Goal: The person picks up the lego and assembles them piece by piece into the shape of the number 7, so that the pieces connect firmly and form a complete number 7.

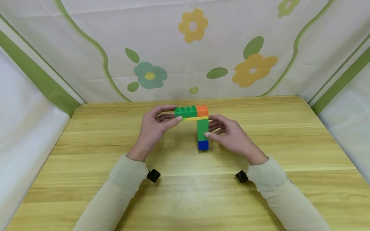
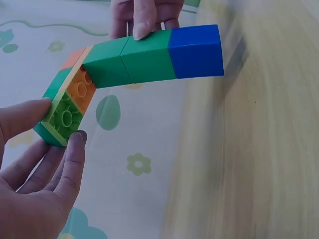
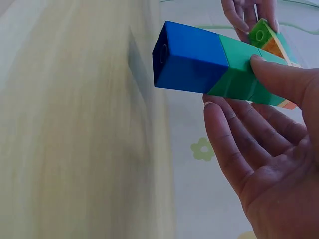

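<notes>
An L-shaped piece of toy building bricks is held upright between both hands, and in the wrist views its bottom looks raised off the table. Its top arm has a green brick (image 1: 186,112) beside an orange brick (image 1: 202,111), over a yellow plate (image 1: 197,118) and a light green plate (image 2: 63,118). Under the orange end run green column bricks (image 2: 147,56), with a blue brick (image 1: 203,145) at the bottom. My left hand (image 1: 153,125) pinches the free green end between thumb and fingers. From the right, my right hand (image 1: 232,134) grips the green column, thumb in front.
The wooden table (image 1: 185,199) stretches below and around the bricks. Behind it hangs a white curtain (image 1: 173,48) with printed flowers, and white cloth also rises at both sides. Small black devices (image 1: 154,175) are worn at both wrists.
</notes>
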